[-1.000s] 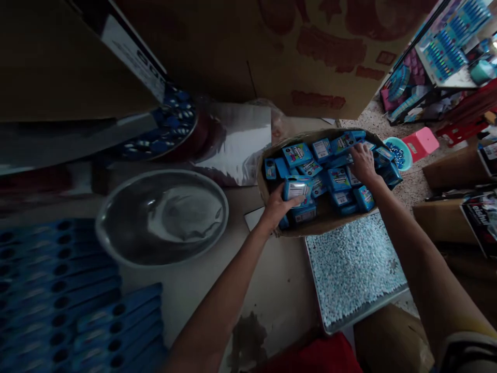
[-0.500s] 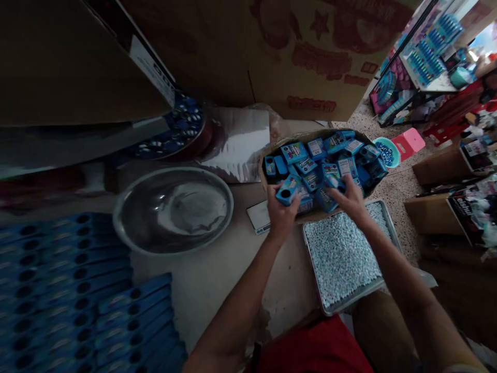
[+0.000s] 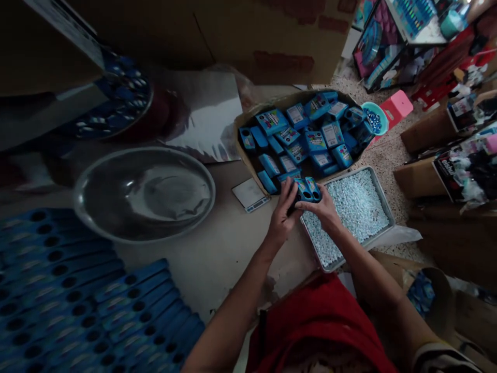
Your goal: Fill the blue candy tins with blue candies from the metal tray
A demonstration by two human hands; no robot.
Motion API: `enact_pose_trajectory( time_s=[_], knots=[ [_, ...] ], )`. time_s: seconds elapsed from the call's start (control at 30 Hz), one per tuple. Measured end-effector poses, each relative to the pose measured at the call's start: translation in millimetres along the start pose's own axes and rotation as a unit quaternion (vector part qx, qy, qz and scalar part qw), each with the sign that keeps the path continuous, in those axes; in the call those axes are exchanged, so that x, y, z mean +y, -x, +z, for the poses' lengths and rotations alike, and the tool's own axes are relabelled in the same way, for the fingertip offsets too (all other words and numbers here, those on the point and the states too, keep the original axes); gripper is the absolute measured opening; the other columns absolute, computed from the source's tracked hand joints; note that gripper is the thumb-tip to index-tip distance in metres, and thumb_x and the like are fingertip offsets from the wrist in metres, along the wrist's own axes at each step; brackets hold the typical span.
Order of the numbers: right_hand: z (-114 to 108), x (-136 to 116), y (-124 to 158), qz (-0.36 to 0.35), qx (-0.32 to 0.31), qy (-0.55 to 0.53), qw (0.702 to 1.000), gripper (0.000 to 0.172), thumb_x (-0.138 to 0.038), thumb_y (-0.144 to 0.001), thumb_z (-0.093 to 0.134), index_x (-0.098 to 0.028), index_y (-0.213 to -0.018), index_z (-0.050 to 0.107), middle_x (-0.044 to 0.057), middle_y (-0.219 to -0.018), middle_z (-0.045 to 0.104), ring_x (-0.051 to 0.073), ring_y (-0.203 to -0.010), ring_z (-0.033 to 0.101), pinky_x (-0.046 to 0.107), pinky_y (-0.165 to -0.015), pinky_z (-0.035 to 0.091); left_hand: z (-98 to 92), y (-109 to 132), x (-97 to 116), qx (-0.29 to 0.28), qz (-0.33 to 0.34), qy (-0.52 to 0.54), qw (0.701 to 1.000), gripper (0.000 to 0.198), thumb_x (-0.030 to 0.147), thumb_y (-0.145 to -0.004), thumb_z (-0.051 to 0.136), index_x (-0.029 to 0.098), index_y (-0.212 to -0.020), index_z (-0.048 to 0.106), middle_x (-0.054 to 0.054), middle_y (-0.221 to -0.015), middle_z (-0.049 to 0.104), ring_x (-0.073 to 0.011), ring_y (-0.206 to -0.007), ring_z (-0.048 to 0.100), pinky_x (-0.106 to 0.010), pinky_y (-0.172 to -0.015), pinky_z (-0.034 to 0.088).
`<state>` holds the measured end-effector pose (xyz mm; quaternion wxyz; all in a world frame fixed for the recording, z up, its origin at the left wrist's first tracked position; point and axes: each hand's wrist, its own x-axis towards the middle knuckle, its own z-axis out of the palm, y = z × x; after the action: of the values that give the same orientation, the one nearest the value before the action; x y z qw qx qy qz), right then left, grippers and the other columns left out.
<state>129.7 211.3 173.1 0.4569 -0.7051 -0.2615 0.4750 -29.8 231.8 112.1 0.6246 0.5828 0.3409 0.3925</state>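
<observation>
Both my hands are together at the near rim of a cardboard carton (image 3: 248,165) filled with small blue printed boxes (image 3: 272,122). Between them is a short row of blue boxes (image 3: 303,187), their ends with round dark holes facing me. My left hand (image 3: 282,213) closes round the row's left side, its fingers over the top. From the right, my right hand (image 3: 324,208) grips the same row with the thumb along the near side. Just under my right hand lies a metal tray (image 3: 382,230) full of small white and pale blue pellets.
An oval metal basin (image 3: 145,194) stands to the left, with a small flat scale (image 3: 250,196) beside the carton. Rows of blue boxes with holes (image 3: 70,295) fill the lower left. A turquoise bowl (image 3: 376,118) of blue pieces sits beyond the carton.
My hands were apart over the carton, each on a blue box. They have come together nearer my body, with the boxes now side by side. The view has shifted.
</observation>
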Motion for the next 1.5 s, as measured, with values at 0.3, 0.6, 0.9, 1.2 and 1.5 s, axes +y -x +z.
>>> enact_pose_trajectory(
  time_s=[0.3, 0.6, 0.9, 1.2, 1.5],
  knots=[
    [-56.0, 49.5, 29.2, -0.051, -0.195, 0.138, 0.97, 0.097, -0.043, -0.048, 0.105, -0.024, -0.135, 0.066, 0.004, -0.126, 0.072, 0.031, -0.119, 0.068, 0.046, -0.111, 0.054, -27.0, 33.8, -12.6, -0.053, -0.1, -0.036, 0.993, 0.129, 0.05, -0.068, 0.107, 0.037, -0.177, 0.04, -0.017, -0.177, 0.049, -0.0427, -0.162, 0.053, -0.061, -0.132, 0.05],
    [-163.0, 112.4, 37.8, -0.139, -0.149, 0.163, 0.966, 0.083, -0.061, -0.077, 0.097, -0.028, -0.147, 0.066, 0.009, -0.132, 0.074, 0.031, -0.123, 0.07, 0.046, -0.108, 0.055, 48.9, 66.6, -17.7, -0.132, -0.276, 0.043, 0.951, 0.082, 0.044, -0.063, 0.109, 0.024, -0.131, 0.069, -0.01, -0.121, 0.083, -0.0356, -0.108, 0.084, -0.048, -0.094, 0.073],
    [-304.1, 214.7, -73.5, -0.162, 0.233, 0.154, 0.946, 0.067, -0.078, -0.101, 0.048, -0.023, -0.124, 0.078, 0.015, -0.137, 0.075, 0.03, -0.134, 0.065, 0.056, -0.127, 0.044, 112.8, 6.8, -133.9, 0.107, -0.127, -0.093, 0.982, 0.09, 0.058, -0.049, 0.109, 0.024, -0.114, 0.059, -0.003, -0.106, 0.077, -0.0243, -0.089, 0.078, -0.044, -0.086, 0.071],
    [-232.0, 220.1, -85.4, -0.039, 0.232, -0.124, 0.964, 0.042, -0.057, -0.081, 0.086, -0.026, -0.109, 0.08, 0.002, -0.122, 0.079, 0.024, -0.13, 0.068, 0.042, -0.127, 0.045, 160.0, 14.6, -133.9, 0.012, -0.05, -0.31, 0.949, 0.077, 0.038, -0.065, 0.1, 0.024, -0.132, 0.064, -0.008, -0.119, 0.079, -0.0327, -0.11, 0.078, -0.046, -0.098, 0.065],
    [-213.2, 166.1, -71.9, 0.131, 0.015, -0.442, 0.887, 0.026, -0.049, -0.078, 0.075, -0.026, -0.09, 0.072, 0.003, -0.083, 0.078, 0.03, -0.103, 0.08, 0.047, -0.092, 0.069, 165.3, 18.0, -117.7, -0.022, 0.009, -0.351, 0.936, 0.082, 0.031, -0.067, 0.104, 0.024, -0.135, 0.06, -0.01, -0.127, 0.073, -0.033, -0.119, 0.074, -0.046, -0.104, 0.063]
  ],
)
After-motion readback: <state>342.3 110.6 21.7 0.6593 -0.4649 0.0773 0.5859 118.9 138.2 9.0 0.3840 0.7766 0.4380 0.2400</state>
